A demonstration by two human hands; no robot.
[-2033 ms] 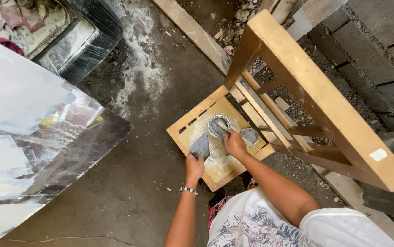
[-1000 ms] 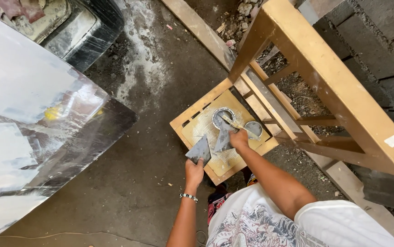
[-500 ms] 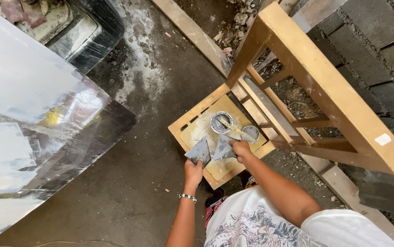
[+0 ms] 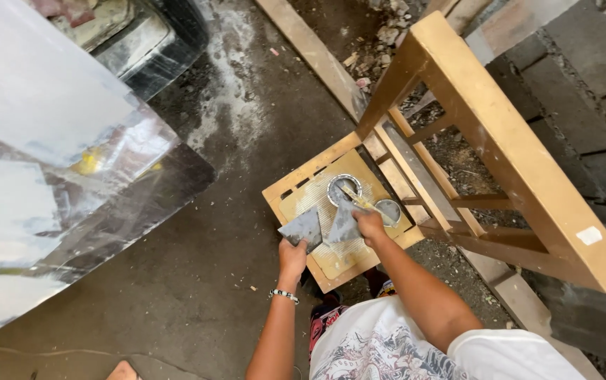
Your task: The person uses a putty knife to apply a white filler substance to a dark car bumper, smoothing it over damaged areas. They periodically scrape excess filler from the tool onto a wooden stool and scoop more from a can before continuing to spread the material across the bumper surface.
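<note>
Altogether two scrapers [image 4: 304, 228], two tins [image 4: 344, 188].

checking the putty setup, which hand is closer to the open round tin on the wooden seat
Right. The right hand sits just below and to the right of the open tin, its scraper blade reaching toward it. The left hand is farther down-left, holding another scraper.

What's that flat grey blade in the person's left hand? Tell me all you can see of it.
The grey scraper blade is a broad, flat, roughly trapezoid sheet, seemingly metal smeared with grey paste. The left hand grips it at its lower edge, so the blade points up and away from the person. It sits over the near left part of the small wooden board, just left of a second, similar blade held by the right hand. Whether the two blades touch cannot be told.
</note>
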